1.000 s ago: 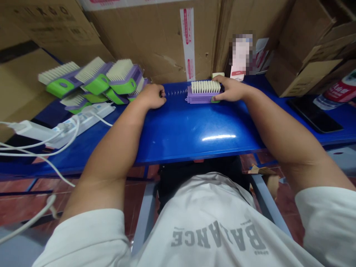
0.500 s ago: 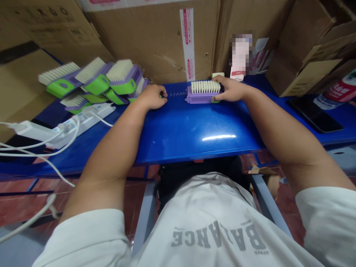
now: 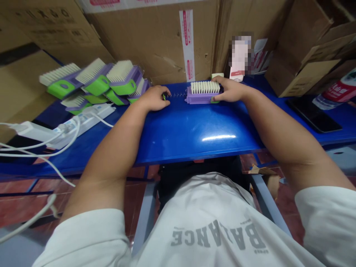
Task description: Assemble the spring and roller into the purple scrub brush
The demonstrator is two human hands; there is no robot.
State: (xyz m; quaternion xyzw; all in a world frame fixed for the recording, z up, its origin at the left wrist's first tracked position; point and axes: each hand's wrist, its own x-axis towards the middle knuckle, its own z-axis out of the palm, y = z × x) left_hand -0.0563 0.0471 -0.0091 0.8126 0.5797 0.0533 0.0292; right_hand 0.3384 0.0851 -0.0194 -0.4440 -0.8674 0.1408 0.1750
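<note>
1. Nearest: white T-shirt with grey lettering (image 3: pixel 211 222), then the near edge of the glossy blue tabletop (image 3: pixel 194 137).
2. White plastic power strip (image 3: pixel 80 124) with cables, left part of tabletop. Black phone (image 3: pixel 314 115) lies flat toward the right end, red-labelled clear bottle (image 3: pixel 338 92) just beside it.
3. Purple plastic brush with cream bristles (image 3: pixel 201 98), near the far edge of the tabletop, right of its middle. Bristles up, long axis left-right, roughly parallel to the near edge.
4. Right hand (image 3: pixel 229 90) is the nearer one: touching, fingers and thumb closed around the brush's right end.
5. Left hand (image 3: pixel 155 99) is apart, off the brush's left end; fingers curled, seemingly pinching a small dark-and-green piece (image 3: pixel 164 97). Thin metallic coil (image 3: pixel 178 95) spans the gap, about in line with the brush.
6. Behind, far left: pile of purple-and-green brushes (image 3: pixel 122 81). Small cream block (image 3: pixel 217 75) behind right hand; cardboard boxes (image 3: pixel 150 44) past the far edge.
7. Unclear: brush's right end under fingers; most of the left-hand piece; coil's exact attachment at either end, too fine to tell. Upper part of pale pink item (image 3: pixel 237 74) pixelated; bottle cut off by frame.
</note>
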